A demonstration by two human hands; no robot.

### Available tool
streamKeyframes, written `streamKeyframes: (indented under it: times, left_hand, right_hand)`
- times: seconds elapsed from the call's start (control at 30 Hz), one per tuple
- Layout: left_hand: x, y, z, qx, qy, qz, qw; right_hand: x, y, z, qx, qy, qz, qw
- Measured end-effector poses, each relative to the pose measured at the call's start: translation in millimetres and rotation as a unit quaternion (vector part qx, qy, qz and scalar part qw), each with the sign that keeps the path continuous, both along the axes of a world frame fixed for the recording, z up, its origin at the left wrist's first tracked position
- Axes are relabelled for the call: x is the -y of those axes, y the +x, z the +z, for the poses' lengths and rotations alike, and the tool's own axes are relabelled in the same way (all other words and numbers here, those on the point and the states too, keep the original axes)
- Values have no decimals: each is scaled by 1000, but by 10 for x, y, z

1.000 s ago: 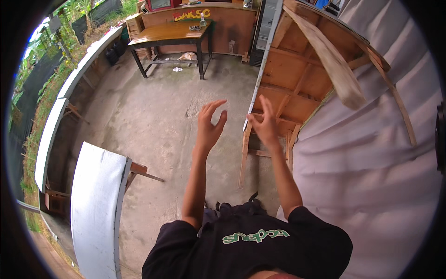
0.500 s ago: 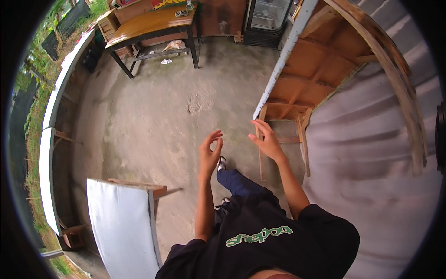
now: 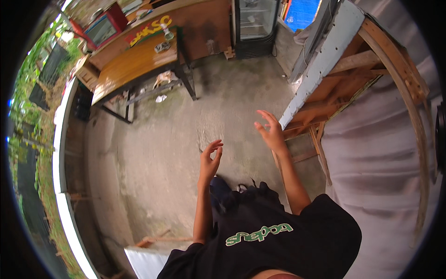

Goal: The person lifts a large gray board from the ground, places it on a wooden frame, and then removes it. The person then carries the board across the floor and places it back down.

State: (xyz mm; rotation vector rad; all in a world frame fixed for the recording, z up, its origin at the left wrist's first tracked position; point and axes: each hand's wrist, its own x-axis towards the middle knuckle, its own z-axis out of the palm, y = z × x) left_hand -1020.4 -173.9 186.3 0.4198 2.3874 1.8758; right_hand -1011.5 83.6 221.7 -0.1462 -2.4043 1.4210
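Farther right in my view than half a second ago stands the wood-framed panel (image 3: pixel 320 69), while the white slab (image 3: pixel 146 262) at my left has slid down to the lower edge. Of my own two, the right hand (image 3: pixel 271 134) has gone up and a little outward; the left hand (image 3: pixel 210 158) has dropped slightly.

Both are empty. Fingers and thumb of the right hand stand well apart; the left hand curls loosely around nothing, and I cannot tell whether its thumb meets a fingertip. On my right, the panel's pale near corner is just beside the right hand; whether they touch I cannot tell, so I judge that side needs the most care. Better to hold that wrist a touch inward with a soft elbow, sparing knuckles and forearm from the edge. Thin wooden legs (image 3: pixel 320 153) stand under the panel, beside my right forearm, and ask for the same margin.

Underfoot, the concrete floor (image 3: pixel 153 153) has a rough patch near the left hand in my view, so short, flat steps seem wise. A crumpled white scrap (image 3: pixel 161 98) lies farther off, near the brown-topped counter (image 3: pixel 132 67). Grey cloth (image 3: pixel 371 158) spreads in folds farther right; I'd give it elbow room.
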Motion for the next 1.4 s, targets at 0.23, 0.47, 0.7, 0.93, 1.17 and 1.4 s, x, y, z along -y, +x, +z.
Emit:
streamKeyframes:
  times: [0.23,0.47,0.7,0.93,1.17,1.4]
  left_hand:
    - [-73,-1836,-272,-10,1,-93,996]
    - [-808,-3560,-126,-1,-17,-263,965]
    - [-2213,-4294,-267,-9,16,-460,888]
    - [-3503,-4638,-29,-17,30,-603,797]
    - [-4804,-4761,113,-36,60,-688,722]
    - [-6101,-4502,248,-44,99,-800,590]
  right_hand:
    - [-264,-969,-268,-9,11,-176,984]
    - [-542,-1371,65,-44,158,-444,881]
    - [-923,-1544,219,-41,190,-705,682]
    - [-1680,-2199,110,-71,191,-844,497]
    - [-1970,-2399,35,-17,209,-915,344]
    - [-2198,-2548,103,-78,197,-950,229]
